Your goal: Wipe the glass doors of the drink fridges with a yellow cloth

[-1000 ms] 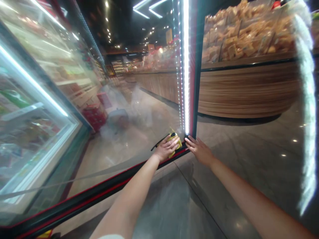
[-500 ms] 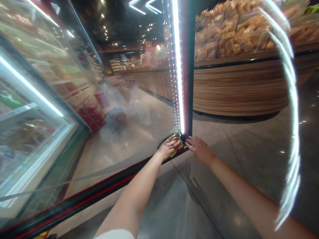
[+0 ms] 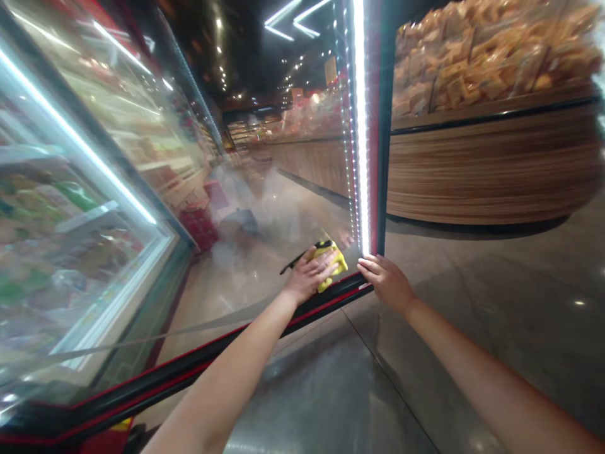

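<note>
My left hand (image 3: 309,274) presses a yellow cloth (image 3: 336,258) against the lower part of a glass door (image 3: 265,252), just above its black and red bottom frame (image 3: 302,310). A thin black item (image 3: 293,261) sticks out beside the cloth on the left; what it is I cannot make out. My right hand (image 3: 385,280) has its fingers on the door's lower right corner, at the foot of the bright light strip (image 3: 362,157). The right fingers are stretched out and hold no loose object.
On the left, a lit display cooler (image 3: 113,347) with shelves of packed goods. At the right stands a curved wood-panelled counter (image 3: 482,170) piled with bagged food (image 3: 463,75). Grey tiled floor (image 3: 321,391) lies below the door. A red container (image 3: 201,224) shows through the glass.
My left hand and the cloth have moved left along the glass, away from the corner. More of the yellow cloth shows. The view has shifted, and my right hand stays at the frame's corner.
</note>
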A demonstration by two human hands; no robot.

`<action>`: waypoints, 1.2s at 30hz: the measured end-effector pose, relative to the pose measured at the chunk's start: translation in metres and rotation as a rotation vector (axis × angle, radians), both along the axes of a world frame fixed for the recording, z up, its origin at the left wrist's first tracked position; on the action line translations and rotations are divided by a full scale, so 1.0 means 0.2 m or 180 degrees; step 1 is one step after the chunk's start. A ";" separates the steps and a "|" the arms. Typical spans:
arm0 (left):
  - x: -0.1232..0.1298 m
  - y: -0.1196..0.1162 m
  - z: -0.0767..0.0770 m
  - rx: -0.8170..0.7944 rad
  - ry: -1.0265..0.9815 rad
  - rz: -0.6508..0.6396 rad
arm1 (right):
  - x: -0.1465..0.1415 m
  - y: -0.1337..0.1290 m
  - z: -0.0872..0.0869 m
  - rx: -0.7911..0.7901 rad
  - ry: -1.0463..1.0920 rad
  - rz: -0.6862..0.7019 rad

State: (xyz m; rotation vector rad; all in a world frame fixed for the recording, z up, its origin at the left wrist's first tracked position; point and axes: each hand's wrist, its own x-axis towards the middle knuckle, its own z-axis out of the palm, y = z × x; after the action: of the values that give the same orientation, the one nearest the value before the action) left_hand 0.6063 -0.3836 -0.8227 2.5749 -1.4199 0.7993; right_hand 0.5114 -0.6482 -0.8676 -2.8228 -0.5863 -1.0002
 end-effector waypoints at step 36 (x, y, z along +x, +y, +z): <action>0.01 -0.03 0.16 0.0019 -0.1131 0.0068 | 0.08 0.31 0.14 0.2088 -0.0189 0.0437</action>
State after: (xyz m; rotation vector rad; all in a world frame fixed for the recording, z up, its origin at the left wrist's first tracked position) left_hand 0.6076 -0.3889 -0.7901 2.5473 -1.4786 1.3106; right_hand 0.5279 -0.5853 -0.8392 -2.1571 -0.3600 -1.0193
